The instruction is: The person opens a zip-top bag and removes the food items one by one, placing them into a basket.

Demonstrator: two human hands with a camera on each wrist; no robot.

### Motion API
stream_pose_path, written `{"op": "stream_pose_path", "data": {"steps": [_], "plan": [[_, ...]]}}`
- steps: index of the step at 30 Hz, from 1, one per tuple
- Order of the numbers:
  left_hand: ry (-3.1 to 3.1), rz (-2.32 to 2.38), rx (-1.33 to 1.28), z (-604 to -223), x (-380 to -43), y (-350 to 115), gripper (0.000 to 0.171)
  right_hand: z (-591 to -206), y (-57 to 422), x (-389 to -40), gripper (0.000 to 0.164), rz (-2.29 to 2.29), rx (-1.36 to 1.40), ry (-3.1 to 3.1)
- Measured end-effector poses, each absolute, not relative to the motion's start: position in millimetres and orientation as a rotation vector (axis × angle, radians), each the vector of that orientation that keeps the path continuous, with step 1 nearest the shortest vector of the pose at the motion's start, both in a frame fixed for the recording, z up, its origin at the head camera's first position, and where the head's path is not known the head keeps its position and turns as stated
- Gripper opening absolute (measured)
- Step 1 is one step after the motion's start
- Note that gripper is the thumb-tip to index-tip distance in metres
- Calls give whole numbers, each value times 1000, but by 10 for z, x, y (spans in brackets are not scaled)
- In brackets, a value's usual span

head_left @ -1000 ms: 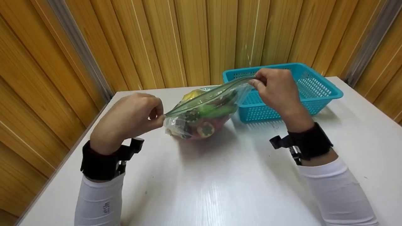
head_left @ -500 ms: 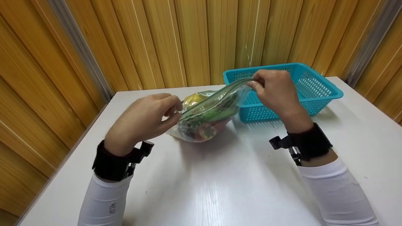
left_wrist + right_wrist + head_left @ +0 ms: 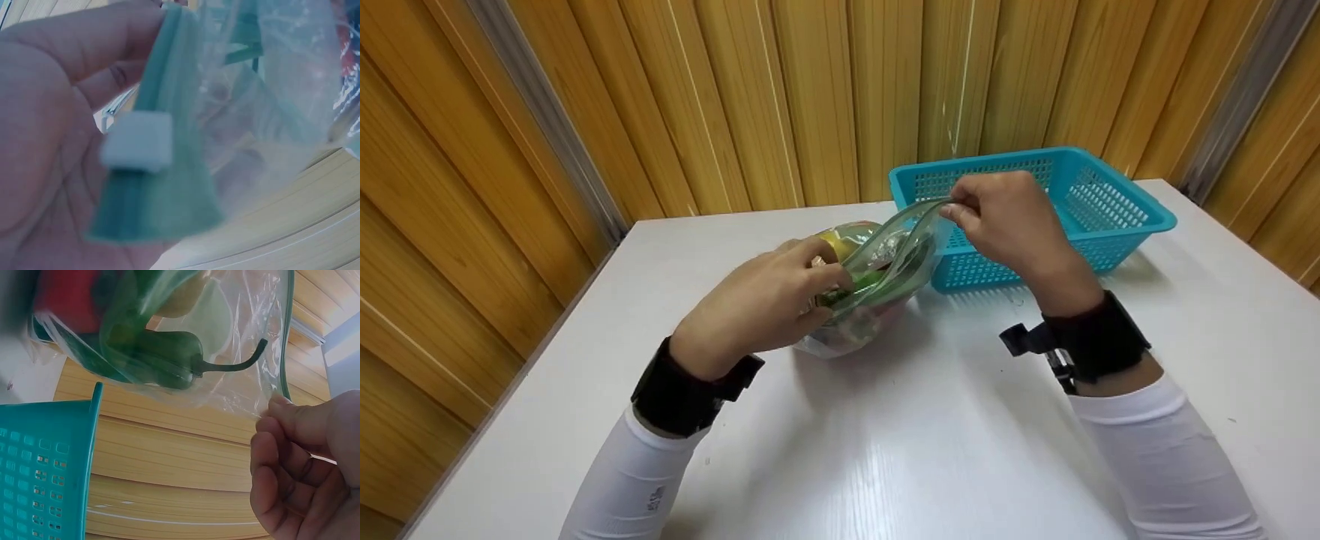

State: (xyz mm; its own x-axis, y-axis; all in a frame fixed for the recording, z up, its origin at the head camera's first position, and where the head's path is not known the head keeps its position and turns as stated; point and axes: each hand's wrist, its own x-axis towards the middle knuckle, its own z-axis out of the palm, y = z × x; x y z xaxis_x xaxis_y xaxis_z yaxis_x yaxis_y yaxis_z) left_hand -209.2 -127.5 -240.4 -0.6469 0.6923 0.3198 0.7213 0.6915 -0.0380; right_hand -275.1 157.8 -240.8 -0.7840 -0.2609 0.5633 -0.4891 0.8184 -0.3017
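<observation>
A clear zip bag [image 3: 926, 259] with a green zip strip stands on the table, packed with produce. In the right wrist view a green pepper [image 3: 169, 357] with a long stem shows through the film, beside something red [image 3: 67, 298]. My right hand [image 3: 1009, 217] pinches the right end of the bag's mouth between thumb and forefinger. At the left end, my left hand [image 3: 769, 296] curls its fingers round the mouth's edge. In the left wrist view a white slider [image 3: 138, 140] sits on the zip strip, close to the palm. The mouth gapes between the hands.
A turquoise plastic basket [image 3: 1125, 244] stands behind the right hand, close beside the bag. The white table [image 3: 870, 450] reaches back to a wood-patterned wall [image 3: 817, 97].
My left hand has moved right and slightly down along the bag's mouth, bringing its left end toward the right. The mouth has widened from taut to gaping. My right hand has shifted slightly left.
</observation>
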Motion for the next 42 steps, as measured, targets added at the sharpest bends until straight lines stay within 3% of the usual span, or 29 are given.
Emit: {"op": "stream_pose_path", "data": {"steps": [10,19,34,39,42], "plan": [[-2666,25,-1184,-2529,-2172,-1135,63,-2453,1568,-2756,21,498,629,-2553],[-2744,-24,-1278,-2606,-2218,-1092,55,-2465,1547,-2800,16,458,675,-2576],[-2885,62,-926,-2661,-2388,-1224,61,-2515,1542,-2846,15,512,720,-2657],[-2916,54,-890,-2665,-2492,-1286,58,-2503,1543,-2861,13,529,695,-2748],[-2905,60,-899,-2656,-2531,-1314,48,-2490,1548,-2866,12,542,711,-2779]]}}
